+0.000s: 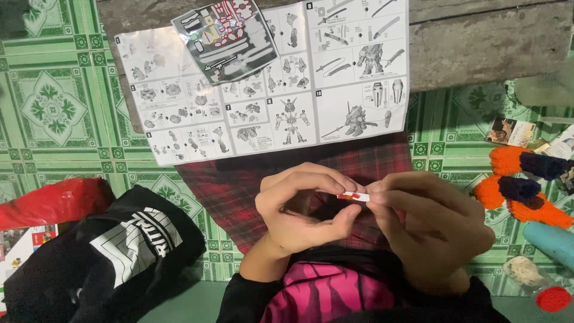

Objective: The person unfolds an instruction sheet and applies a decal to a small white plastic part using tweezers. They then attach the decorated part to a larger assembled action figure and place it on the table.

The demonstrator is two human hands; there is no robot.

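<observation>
My left hand [302, 206] and my right hand [427, 224] meet over my lap, above red plaid cloth [233, 182]. Together they pinch a small red and white model piece [353, 195] between fingertips; the right thumb and forefinger grip its right end, the left fingers curl around its left end. Part of the piece is hidden by the fingers. Beyond the hands lies a white assembly instruction sheet [335, 90] with robot diagrams, and on it rests a dark sticker sheet [226, 39] with red and white shapes.
A black garment with white print [113, 248] and a red plastic bag [54, 200] lie at left on the green patterned floor tiles [51, 113]. Orange and dark knitted items [526, 185] sit at right, with a teal object [553, 242] and a grey wooden plank [490, 42] behind.
</observation>
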